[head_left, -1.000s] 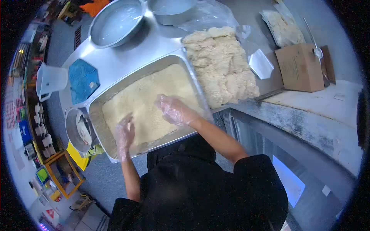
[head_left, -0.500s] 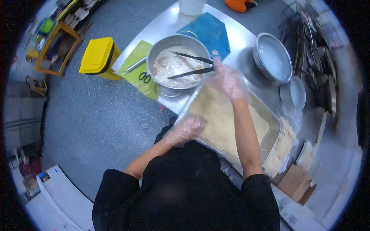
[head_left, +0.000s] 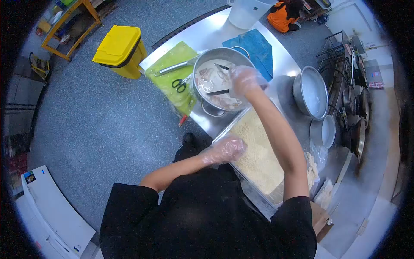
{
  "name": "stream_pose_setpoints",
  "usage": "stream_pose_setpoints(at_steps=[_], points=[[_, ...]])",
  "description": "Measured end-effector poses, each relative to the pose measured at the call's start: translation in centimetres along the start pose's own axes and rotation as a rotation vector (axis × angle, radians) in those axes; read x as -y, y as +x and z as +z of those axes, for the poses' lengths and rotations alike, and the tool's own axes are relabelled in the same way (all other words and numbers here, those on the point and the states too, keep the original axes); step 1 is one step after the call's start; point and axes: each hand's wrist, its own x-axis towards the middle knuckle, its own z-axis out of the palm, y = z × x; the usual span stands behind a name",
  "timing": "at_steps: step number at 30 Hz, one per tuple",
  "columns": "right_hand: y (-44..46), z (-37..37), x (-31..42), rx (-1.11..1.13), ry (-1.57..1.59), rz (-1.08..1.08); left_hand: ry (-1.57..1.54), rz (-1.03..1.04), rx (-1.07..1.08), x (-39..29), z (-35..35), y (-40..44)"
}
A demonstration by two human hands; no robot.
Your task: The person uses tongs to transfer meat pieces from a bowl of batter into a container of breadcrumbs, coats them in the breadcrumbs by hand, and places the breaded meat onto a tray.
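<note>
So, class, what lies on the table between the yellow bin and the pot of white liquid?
In the head view, a green sheet lies between the yellow bin and the pot, with a metal tool and scissors on it.

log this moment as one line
right hand: holds black tongs, spread over pot | left hand: beside metal tray, nothing visibly held | tray contents: pale powder

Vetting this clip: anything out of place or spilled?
One thing: a red item sticks out past the table edge by the green sheet, where it could perhaps get knocked off; too small to identify. The tongs in the right hand look normal; no clear spill shows.
</note>
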Motion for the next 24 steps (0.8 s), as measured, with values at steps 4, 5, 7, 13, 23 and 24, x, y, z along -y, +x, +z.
stream_pose_setpoints(at_steps=[4, 5, 7, 13, 23, 24], points=[[-0.1, -2.3, -1.3, -0.029, -0.038, -0.176, 0.202, -0.054, 0.345, -0.3, -1.3, 0.8], [0.0, -3.2, -2.2, -0.013, -0.06, -0.181, 0.197, -0.061, 0.343, -0.4, -1.3, 0.8], [-0.1, -5.0, -3.9, 0.028, -0.104, -0.194, 0.094, -0.072, 0.284, -0.3, -1.0, 0.4], [1.7, -9.9, -4.1, -0.184, -0.456, -0.31, 0.035, -0.021, 0.09, -0.3, -0.6, 0.0], [-0.7, -11.4, -4.1, -0.49, -0.271, -0.606, 0.085, -0.064, 0.199, -1.0, -1.5, 0.7], [-2.0, -11.4, -5.3, -0.575, -0.243, -0.618, 0.067, -0.059, 0.188, -0.9, -1.5, 0.6]])
